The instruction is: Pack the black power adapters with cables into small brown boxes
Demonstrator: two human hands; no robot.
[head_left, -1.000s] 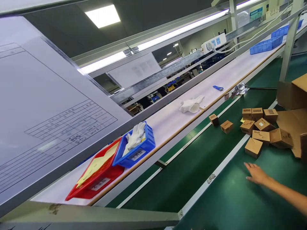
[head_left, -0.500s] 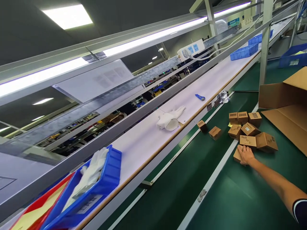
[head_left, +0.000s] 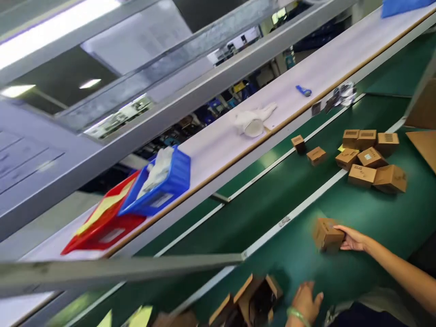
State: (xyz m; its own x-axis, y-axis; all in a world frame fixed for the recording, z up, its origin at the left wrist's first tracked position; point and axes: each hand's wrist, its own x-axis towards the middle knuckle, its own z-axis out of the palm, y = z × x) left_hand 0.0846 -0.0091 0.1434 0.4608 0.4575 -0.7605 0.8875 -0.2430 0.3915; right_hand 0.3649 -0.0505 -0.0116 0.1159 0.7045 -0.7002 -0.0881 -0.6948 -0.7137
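Note:
My right hand [head_left: 352, 239] grips a small brown cardboard box [head_left: 326, 234] just above the green belt [head_left: 289, 200], at the lower right. My left hand [head_left: 304, 301] lies near the bottom edge with its fingers spread, a green band on the wrist, beside an opened brown carton [head_left: 254, 297]. A cluster of several small brown boxes [head_left: 369, 163] sits farther along the belt, with two more boxes [head_left: 308, 151] apart to its left.
A white shelf [head_left: 218, 141] runs beside the belt with a blue bin [head_left: 163, 186] holding white gloves, a red tray [head_left: 102, 222], a loose white glove [head_left: 254, 121] and a small blue tool [head_left: 303, 91]. A large brown carton [head_left: 422, 122] stands at the right edge.
My right hand reached the cluster, took one small box and pulled it back toward me. My left hand and the open carton came into view as the camera tilted down.

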